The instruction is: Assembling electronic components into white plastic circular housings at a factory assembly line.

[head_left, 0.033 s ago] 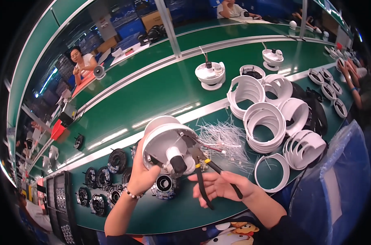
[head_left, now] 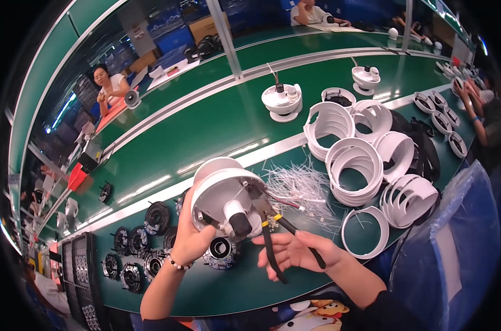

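My left hand grasps a white dome-shaped housing from its left side, thumb across the lower rim, with the open side tilted up toward me. The housing is held above the table, near the middle of my view. Inside it I can see a white ridged cylinder with a black end. A beaded bracelet circles my left wrist.

My right hand has a loose grip on pliers with black handles and yellow collars; the handles stand apart, and my fingers are partly uncurled. The head of the pliers is at the housing's right edge; I cannot tell whether it is gripping anything. Beside it, a thin cable runs out to a small white connector.

Just beyond, a loose heap of white plastic ties lies on the table, with stacked white rings to its right. To the left of my left hand are round black parts with circuit boards, near a black tray. Past the metal rail, two white assemblies with upright wires stand on the green strip.
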Demonstrator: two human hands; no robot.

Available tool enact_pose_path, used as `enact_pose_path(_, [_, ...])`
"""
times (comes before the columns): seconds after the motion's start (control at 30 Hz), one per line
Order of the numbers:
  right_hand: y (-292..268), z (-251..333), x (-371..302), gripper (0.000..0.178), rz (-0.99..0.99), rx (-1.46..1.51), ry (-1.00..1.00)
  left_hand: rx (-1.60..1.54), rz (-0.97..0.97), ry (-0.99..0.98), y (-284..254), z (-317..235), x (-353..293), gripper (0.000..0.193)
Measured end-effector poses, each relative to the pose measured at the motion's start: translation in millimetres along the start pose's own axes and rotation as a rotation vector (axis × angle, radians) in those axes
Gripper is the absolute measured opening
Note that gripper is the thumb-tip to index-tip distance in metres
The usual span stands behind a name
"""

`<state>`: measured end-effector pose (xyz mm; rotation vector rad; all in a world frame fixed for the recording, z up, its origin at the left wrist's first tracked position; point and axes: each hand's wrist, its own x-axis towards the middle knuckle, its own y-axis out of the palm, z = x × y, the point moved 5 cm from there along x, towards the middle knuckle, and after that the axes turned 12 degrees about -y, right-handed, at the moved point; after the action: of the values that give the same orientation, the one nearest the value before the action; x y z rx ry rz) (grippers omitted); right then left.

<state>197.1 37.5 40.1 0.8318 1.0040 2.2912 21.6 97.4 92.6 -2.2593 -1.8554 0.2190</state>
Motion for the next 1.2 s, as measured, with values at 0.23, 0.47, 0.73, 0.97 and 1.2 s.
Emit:
enact_pose_path(0.23, [12,7,-9,0.064,0.036,0.057,-0.046,0.05,0.083,0.066,15,-19,-8,0.072])
enact_pose_path(0.47, [1,11,-7,0.05,-0.081,0.125,-0.092,0.139,0.105,0.09,16,-24,-1,0.074])
enact_pose_path(0.73, [-47,4,-5,0.05,-0.322,0.126,-0.117,0.509,-0.016,0.162,36,-10,37,0.066])
enact_pose_path(0.97, [-45,5,-33,0.047,-0.294,-0.032,-0.065,0.482,-0.201,0.173,20,8,100,0.07])
enact_pose_path(1.2, [-4,-46,-56,0.064,-0.135,0.3,0.044,0.513,-0.544,0.18,-9,42,208,0.063])
